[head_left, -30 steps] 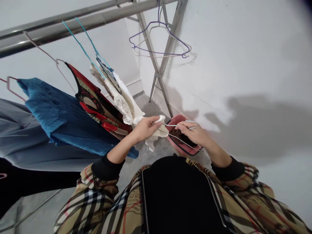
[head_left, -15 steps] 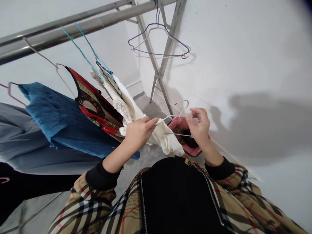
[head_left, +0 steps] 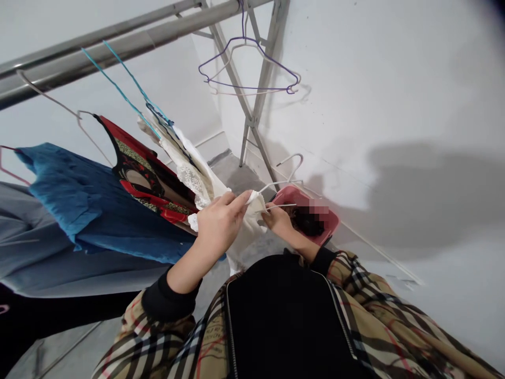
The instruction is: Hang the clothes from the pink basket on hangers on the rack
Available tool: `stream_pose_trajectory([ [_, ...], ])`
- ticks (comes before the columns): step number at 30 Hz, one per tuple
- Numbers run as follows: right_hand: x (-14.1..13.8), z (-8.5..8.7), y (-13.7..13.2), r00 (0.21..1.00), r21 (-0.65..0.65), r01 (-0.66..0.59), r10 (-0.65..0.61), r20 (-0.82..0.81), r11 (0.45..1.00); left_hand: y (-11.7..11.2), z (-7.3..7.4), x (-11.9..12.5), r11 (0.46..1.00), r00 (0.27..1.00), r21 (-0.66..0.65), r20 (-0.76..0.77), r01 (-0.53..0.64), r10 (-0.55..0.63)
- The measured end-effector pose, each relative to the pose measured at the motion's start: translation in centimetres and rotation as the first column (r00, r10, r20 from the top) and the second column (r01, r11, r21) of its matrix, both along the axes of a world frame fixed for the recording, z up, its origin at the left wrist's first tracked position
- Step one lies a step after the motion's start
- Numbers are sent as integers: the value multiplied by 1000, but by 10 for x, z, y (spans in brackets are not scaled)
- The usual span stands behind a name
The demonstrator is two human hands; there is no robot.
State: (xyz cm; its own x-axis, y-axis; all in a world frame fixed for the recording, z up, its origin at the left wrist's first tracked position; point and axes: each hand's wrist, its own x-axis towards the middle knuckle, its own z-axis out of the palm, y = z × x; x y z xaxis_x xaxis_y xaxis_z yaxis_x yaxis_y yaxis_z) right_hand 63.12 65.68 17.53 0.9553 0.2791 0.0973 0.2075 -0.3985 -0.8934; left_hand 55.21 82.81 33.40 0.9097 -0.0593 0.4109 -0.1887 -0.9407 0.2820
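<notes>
My left hand [head_left: 220, 225] is closed, pinching the top edge of a cream garment [head_left: 248, 227] that hangs down in front of my chest. My right hand [head_left: 278, 221] sits just to its right, fingers closed round the lower wire of a white wire hanger [head_left: 284, 176] whose hook points up toward the wall. The hanger's end reaches into the cream garment at my left fingertips. Right behind my hands, on the floor, stands a pink basket [head_left: 331, 222] with dark clothes in it.
A metal drying rack [head_left: 118, 42] crosses the top; its legs [head_left: 252, 118] stand in the corner. On it hang a blue garment [head_left: 90, 205], a red patterned top [head_left: 145, 179], a white lace piece [head_left: 189, 168] and empty purple and white hangers [head_left: 248, 68]. A white wall [head_left: 394, 105] is at right.
My right hand dropped from the hanger's upper part to its lower wire and moved left, close to my left hand. The cream garment is now bunched nearer the hanger's end.
</notes>
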Motion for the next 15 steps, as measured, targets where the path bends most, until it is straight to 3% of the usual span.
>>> stream_pose_trajectory([
  [4, 10, 0, -33, 998, 73, -5, 10, -70, 997, 22, -5, -3, 999, 998, -39, 52, -33, 35],
  [6, 13, 5, -47, 981, 204, -6, 45, -186, 979, 34, -11, -3, 998, 998, -48, 61, -28, 31],
  [10, 13, 13, -60, 875, 536, 106, 177, -450, 838, 46, -22, -4, 996, 997, -83, 69, -26, 32],
  [15, 8, 17, -62, 843, 615, 179, 202, -498, 768, 51, -26, -4, 991, 994, -134, 111, -5, 20],
])
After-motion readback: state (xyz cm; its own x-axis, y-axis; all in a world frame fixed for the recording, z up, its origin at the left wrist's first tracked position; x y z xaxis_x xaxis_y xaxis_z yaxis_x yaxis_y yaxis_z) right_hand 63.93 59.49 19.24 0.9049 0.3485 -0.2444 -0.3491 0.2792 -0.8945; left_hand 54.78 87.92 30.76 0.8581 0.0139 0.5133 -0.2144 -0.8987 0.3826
